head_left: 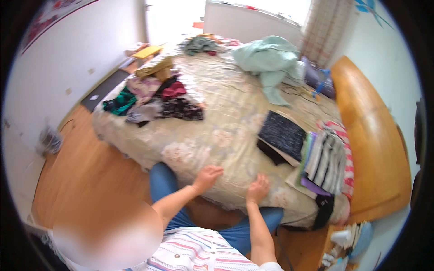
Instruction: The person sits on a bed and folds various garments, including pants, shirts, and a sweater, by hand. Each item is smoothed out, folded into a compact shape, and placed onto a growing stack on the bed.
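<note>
White shirt (pixel 199 250) with thin red and blue patterned stripes, white sleeve (pixel 270 266), plain blue trousers (pixel 163 179).

A blurred oval (pixel 108 239) at the lower left hides what lies behind it. Blur softens the finger outlines of the left hand (pixel 208 177) and right hand (pixel 258 189). Overlapping folds hide much of the clothes heap (pixel 151 95). The wall picture (pixel 56 18) runs off the upper edge. Small bedside items (pixel 340 239) are indistinct.
</note>
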The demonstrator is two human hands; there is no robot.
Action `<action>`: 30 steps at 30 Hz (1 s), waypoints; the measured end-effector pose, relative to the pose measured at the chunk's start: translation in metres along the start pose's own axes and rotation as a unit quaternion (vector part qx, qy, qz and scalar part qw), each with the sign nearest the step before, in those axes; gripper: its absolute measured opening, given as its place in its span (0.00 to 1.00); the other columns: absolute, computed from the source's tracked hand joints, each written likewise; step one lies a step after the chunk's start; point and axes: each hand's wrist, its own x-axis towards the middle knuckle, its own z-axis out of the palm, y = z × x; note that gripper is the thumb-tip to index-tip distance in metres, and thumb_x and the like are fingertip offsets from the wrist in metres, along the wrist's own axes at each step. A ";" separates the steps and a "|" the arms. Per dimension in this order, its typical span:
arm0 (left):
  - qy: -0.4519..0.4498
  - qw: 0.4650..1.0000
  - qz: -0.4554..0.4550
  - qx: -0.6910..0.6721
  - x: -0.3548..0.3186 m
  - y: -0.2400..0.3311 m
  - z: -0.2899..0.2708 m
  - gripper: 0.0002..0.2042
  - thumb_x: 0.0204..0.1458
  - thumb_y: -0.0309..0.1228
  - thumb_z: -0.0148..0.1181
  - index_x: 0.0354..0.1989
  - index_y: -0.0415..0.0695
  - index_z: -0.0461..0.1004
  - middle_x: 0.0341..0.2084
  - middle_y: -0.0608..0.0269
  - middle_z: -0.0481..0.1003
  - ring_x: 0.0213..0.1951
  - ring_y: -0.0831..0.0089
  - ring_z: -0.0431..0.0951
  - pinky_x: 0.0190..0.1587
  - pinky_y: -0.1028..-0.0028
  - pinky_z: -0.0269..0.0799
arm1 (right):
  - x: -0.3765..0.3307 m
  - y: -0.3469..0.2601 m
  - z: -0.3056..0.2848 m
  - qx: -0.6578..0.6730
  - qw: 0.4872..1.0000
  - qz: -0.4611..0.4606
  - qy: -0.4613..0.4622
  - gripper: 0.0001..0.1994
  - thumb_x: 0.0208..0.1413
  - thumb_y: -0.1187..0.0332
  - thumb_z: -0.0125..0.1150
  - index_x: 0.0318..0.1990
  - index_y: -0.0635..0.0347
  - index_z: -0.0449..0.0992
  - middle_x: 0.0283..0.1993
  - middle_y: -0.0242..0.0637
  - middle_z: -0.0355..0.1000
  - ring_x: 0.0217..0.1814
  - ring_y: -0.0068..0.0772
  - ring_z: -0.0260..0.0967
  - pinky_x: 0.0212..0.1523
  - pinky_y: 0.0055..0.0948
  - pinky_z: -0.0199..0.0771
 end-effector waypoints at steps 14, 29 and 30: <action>-0.088 0.986 -0.020 -0.141 -0.069 0.053 0.002 0.24 0.43 0.16 0.55 0.52 0.44 0.74 0.62 0.59 0.66 0.66 0.59 0.61 0.66 0.60 0.56 | 0.031 -0.097 0.043 0.099 0.992 -0.072 -0.015 0.20 0.52 0.74 0.50 0.55 0.59 0.71 0.63 0.38 0.66 0.70 0.39 0.57 0.71 0.45 0.50; -0.460 0.818 -0.147 -0.312 -0.123 0.018 -0.019 0.20 0.59 0.36 0.55 0.56 0.36 0.70 0.50 0.43 0.74 0.54 0.50 0.73 0.56 0.62 0.68 | 0.029 -0.103 0.032 0.107 0.992 -0.072 -0.005 0.20 0.48 0.77 0.49 0.51 0.60 0.72 0.60 0.40 0.67 0.67 0.42 0.59 0.70 0.44 0.53; -0.391 0.837 -0.150 -0.353 -0.119 0.005 -0.026 0.18 0.59 0.34 0.54 0.55 0.37 0.71 0.48 0.45 0.75 0.51 0.52 0.75 0.54 0.62 0.70 | 0.030 -0.103 0.031 0.104 0.992 -0.076 -0.005 0.20 0.48 0.77 0.50 0.51 0.60 0.72 0.60 0.40 0.67 0.67 0.42 0.59 0.70 0.44 0.53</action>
